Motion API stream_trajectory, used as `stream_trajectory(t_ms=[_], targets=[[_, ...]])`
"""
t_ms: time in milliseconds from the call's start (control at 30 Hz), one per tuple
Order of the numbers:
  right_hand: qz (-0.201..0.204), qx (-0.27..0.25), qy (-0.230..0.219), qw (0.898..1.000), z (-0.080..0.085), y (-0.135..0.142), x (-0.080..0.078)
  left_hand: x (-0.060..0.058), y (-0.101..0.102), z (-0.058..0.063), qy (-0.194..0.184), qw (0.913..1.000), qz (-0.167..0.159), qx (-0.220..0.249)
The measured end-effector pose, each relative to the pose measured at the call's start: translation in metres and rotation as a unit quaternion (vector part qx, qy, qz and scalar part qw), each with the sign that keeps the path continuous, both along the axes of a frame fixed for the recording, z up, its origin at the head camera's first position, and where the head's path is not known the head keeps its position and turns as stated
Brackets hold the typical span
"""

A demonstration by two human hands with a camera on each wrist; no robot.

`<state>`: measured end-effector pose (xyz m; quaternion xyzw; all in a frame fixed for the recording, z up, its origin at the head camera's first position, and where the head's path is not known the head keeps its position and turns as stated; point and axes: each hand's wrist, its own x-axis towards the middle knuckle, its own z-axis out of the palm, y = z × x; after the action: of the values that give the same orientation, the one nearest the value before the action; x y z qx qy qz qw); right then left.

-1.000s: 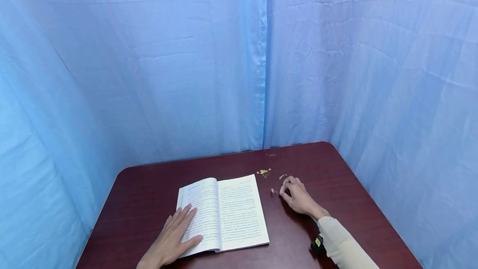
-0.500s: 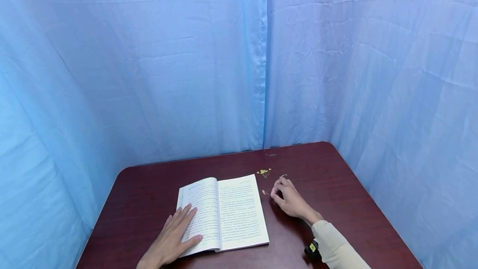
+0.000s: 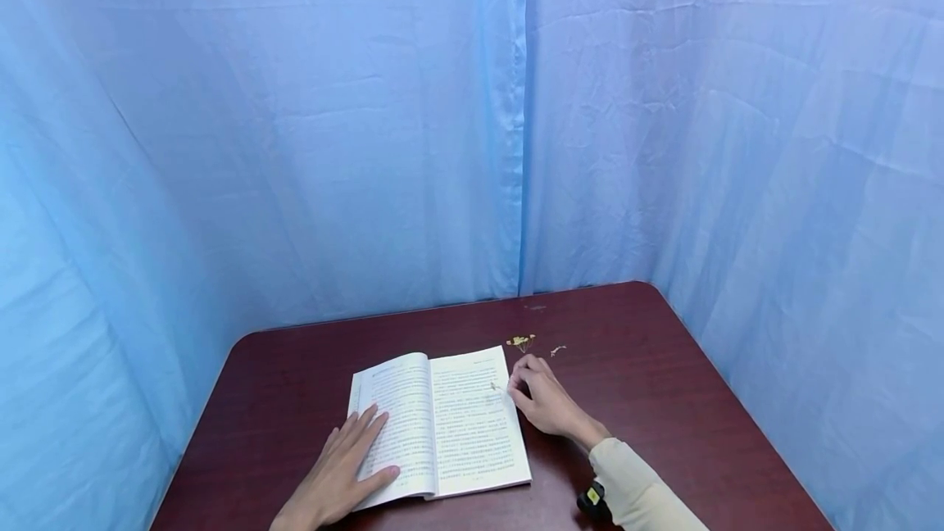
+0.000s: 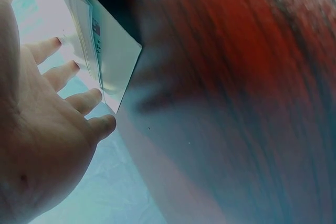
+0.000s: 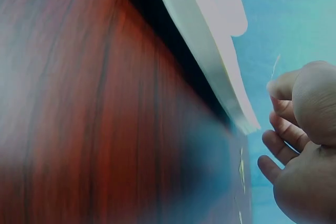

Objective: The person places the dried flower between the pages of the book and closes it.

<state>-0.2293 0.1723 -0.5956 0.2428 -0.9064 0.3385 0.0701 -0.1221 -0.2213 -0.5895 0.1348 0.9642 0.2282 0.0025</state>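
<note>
An open book with printed pages lies on the dark red table. My left hand rests on its left page, fingers spread and fairly straight; the left wrist view shows the palm and fingertips at the book's side. At the right page's outer edge, my right hand pinches a small dried flower between thumb and forefinger. The flower's head is over the right page. In the right wrist view its thin stem sticks out past the fingertips, and the other fingers are loosely curled.
A yellow dried flower sprig lies just beyond the book's top right corner. Right of it is a smaller pinkish sprig. Blue curtains hang behind the table and along its sides.
My right hand has moved left with the dried flower, from the bare table to the book's right edge. The small pinkish sprig is fully uncovered now. My left hand stays put.
</note>
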Motion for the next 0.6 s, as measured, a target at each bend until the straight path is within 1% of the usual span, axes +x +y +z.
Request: stream_trajectory(t_ms=[167, 267, 367, 433, 467, 500, 567, 600], targets=[[0.007, 0.004, -0.01, 1.0, 0.001, -0.012, 0.0, 0.0, 0.0, 0.0, 0.003, 1.0, -0.002, 0.005], [0.015, 0.001, -0.007, 1.0, 0.001, -0.019, 0.0, 0.001, 0.0, -0.001, 0.002, 1.0, -0.002, 0.006], [0.022, -0.011, 0.013, 1.0, 0.0, -0.026, 0.0, 0.0, 0.0, -0.001, 0.0, 1.0, -0.002, 0.004], [0.027, -0.02, 0.036, 0.999, -0.003, -0.03, 0.0, 0.0, 0.0, -0.002, 0.0, 1.0, 0.0, 0.002], [0.036, -0.032, 0.057, 0.997, -0.009, -0.031, -0.003, 0.0, 0.0, -0.002, 0.0, 1.0, 0.0, 0.002], [0.037, -0.035, 0.069, 0.996, -0.01, -0.033, -0.003, 0.0, 0.0, -0.002, 0.0, 1.0, 0.0, 0.002], [0.037, -0.038, 0.081, 0.995, -0.012, -0.038, -0.003, 0.0, 0.0, -0.002, 0.001, 1.0, 0.0, 0.002], [0.034, -0.037, 0.075, 0.996, -0.012, -0.04, -0.003, -0.001, 0.0, -0.003, 0.001, 1.0, 0.001, 0.002]])
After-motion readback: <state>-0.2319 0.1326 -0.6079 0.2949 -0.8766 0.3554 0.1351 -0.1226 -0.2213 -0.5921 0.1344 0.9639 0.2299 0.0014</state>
